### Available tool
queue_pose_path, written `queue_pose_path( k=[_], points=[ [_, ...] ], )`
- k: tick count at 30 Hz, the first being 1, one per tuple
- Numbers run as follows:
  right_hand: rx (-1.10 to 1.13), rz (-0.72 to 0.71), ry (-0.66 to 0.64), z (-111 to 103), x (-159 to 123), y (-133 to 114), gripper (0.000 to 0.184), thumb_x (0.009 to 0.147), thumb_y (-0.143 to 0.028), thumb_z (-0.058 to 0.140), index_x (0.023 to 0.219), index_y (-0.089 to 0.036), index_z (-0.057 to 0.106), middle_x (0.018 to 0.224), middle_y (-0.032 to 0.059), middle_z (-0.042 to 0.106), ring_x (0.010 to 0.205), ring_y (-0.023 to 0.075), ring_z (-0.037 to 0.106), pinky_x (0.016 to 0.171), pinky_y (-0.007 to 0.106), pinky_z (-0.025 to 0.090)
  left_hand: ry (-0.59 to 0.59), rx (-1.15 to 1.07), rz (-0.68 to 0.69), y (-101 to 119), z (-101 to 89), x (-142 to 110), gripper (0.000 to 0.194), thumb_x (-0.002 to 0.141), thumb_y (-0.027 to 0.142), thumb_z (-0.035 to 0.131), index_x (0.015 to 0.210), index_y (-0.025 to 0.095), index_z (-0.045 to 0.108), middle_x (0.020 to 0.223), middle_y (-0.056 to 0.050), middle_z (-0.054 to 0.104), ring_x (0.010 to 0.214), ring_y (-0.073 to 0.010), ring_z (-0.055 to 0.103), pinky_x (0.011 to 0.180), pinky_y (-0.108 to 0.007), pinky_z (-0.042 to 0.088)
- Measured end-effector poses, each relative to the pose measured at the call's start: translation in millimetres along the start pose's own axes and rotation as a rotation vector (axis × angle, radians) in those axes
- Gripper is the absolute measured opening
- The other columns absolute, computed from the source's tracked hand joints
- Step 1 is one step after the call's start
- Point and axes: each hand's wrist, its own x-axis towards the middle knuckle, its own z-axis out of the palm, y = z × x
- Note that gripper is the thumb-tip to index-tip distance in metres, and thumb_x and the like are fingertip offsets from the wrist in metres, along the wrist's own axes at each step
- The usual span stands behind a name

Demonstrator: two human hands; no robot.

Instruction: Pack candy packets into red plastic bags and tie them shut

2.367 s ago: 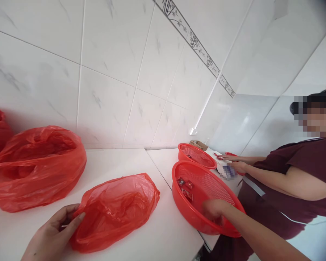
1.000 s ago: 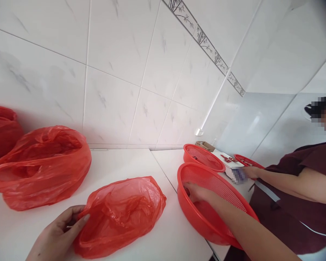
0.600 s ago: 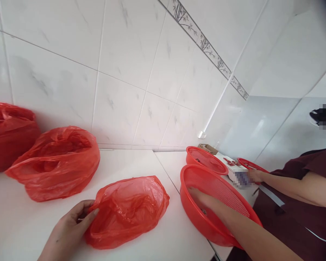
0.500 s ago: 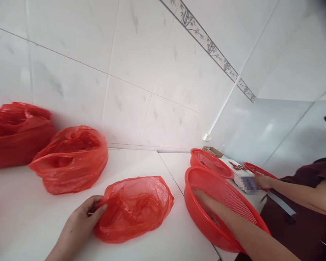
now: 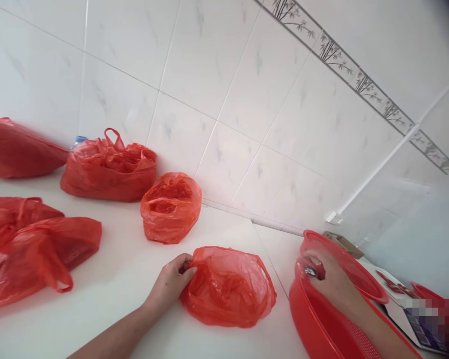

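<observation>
My left hand (image 5: 172, 281) pinches the left rim of a red plastic bag (image 5: 230, 289), which lies with its mouth spread wide on the white table. Over the far rim of a deep red plastic basket (image 5: 302, 314), my right hand (image 5: 324, 274) is closed around something small, dark and silvery with some red. Motion blur and my fingers keep me from naming it. The basket's mesh side shows below my right forearm, while most of its inside is hidden.
A second red basket (image 5: 370, 284) stands behind. Along the wall are an open red bag (image 5: 170, 209), a fuller bag (image 5: 108, 177) and another bag (image 5: 18, 152). Tied red bags (image 5: 41, 249) lie at left. A cardboard box (image 5: 344, 244) and a scale (image 5: 407, 319) are at right.
My right hand has risen from inside the basket to its rim with small things in it. My left hand keeps the bag's edge. The view has swung left, showing more bags.
</observation>
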Motion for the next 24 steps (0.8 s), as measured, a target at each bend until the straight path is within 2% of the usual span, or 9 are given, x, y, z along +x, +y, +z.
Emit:
queue_pose_path(
  k=[1, 3, 6, 9, 12, 14, 17, 21, 24],
  points=[
    [0.051, -0.079, -0.027, 3, -1, -17, 0.034, 0.068, -0.016, 0.054, 0.098, -0.032, 0.052, 0.113, 0.0060, 0.055, 0.108, 0.0268, 0.054, 0.085, 0.035, 0.047, 0.001, -0.001, 0.000, 0, -0.2, 0, 0.014, 0.077, 0.033, 0.050, 0.076, 0.022, 0.058, 0.069, 0.002, 0.057, 0.064, -0.0159, 0.054, 0.057, -0.025, 0.042],
    [0.104, -0.234, -0.194, 18, -7, -55, 0.038, 0.066, -0.009, 0.050, 0.098, -0.031, 0.052, 0.113, 0.0048, 0.053, 0.105, 0.0241, 0.054, 0.085, 0.033, 0.046, 0.000, 0.001, -0.005, 1, -0.7, -1, 0.014, 0.077, 0.033, 0.050, 0.076, 0.022, 0.058, 0.070, 0.002, 0.058, 0.064, -0.0161, 0.055, 0.057, -0.025, 0.042],
    [0.089, -0.392, -0.375, 58, -15, -102, 0.036, 0.067, -0.004, 0.043, 0.091, -0.029, 0.051, 0.104, 0.0004, 0.053, 0.078, 0.0154, 0.056, 0.065, 0.027, 0.046, -0.003, 0.004, -0.009, 1, -1.2, -3, 0.014, 0.077, 0.033, 0.049, 0.077, 0.022, 0.058, 0.071, 0.002, 0.058, 0.065, -0.0162, 0.056, 0.058, -0.025, 0.043],
    [-0.004, -0.511, -0.422, 96, -14, -122, 0.036, 0.066, -0.002, 0.047, 0.090, -0.027, 0.055, 0.112, 0.0001, 0.053, 0.084, 0.0155, 0.057, 0.069, 0.027, 0.046, -0.006, 0.002, 0.000, 1, -1.6, -3, 0.015, 0.078, 0.033, 0.049, 0.079, 0.022, 0.059, 0.072, 0.002, 0.059, 0.066, -0.0160, 0.056, 0.060, -0.025, 0.043],
    [-0.009, -0.480, -0.470, 105, -7, -119, 0.049, 0.064, -0.012, 0.061, 0.109, -0.030, 0.057, 0.135, 0.0019, 0.043, 0.112, 0.0233, 0.051, 0.085, 0.032, 0.046, -0.005, -0.004, 0.006, -1, -1.7, -3, 0.015, 0.077, 0.034, 0.049, 0.081, 0.022, 0.059, 0.073, 0.002, 0.061, 0.067, -0.0163, 0.057, 0.061, -0.025, 0.043],
    [0.006, -0.392, -0.423, 91, -3, -109, 0.052, 0.067, -0.020, 0.062, 0.117, -0.033, 0.054, 0.139, 0.0011, 0.041, 0.121, 0.0250, 0.045, 0.095, 0.036, 0.042, -0.001, -0.010, 0.004, -2, -1.5, -2, 0.016, 0.077, 0.034, 0.050, 0.081, 0.022, 0.059, 0.073, 0.002, 0.061, 0.067, -0.0168, 0.057, 0.060, -0.026, 0.043],
    [0.008, -0.193, -0.233, 53, 0, -74, 0.032, 0.080, -0.034, 0.050, 0.112, -0.035, 0.054, 0.127, 0.0008, 0.052, 0.112, 0.0224, 0.053, 0.092, 0.036, 0.045, 0.010, -0.015, -0.001, -4, -0.5, 0, 0.015, 0.076, 0.033, 0.050, 0.079, 0.022, 0.059, 0.071, 0.001, 0.062, 0.066, -0.0171, 0.057, 0.059, -0.026, 0.043],
    [-0.037, 0.140, -0.104, 15, -3, 16, 0.023, 0.081, -0.047, 0.048, 0.099, -0.036, 0.058, 0.109, 0.0077, 0.064, 0.100, 0.0252, 0.061, 0.082, 0.037, 0.047, 0.027, -0.014, -0.005, -4, 0.5, 0, 0.014, 0.074, 0.032, 0.052, 0.078, 0.021, 0.059, 0.068, 0.001, 0.060, 0.064, -0.0165, 0.056, 0.058, -0.026, 0.042],
    [-0.011, 0.291, -0.182, 12, -22, 90, 0.022, 0.066, -0.046, 0.064, 0.084, -0.034, 0.063, 0.102, 0.0144, 0.067, 0.094, 0.0289, 0.064, 0.075, 0.040, 0.047, 0.030, -0.008, -0.013, -1, 0.2, 0, 0.015, 0.074, 0.033, 0.052, 0.079, 0.021, 0.059, 0.067, 0.002, 0.060, 0.063, -0.0161, 0.055, 0.058, -0.025, 0.042]
  ],
)
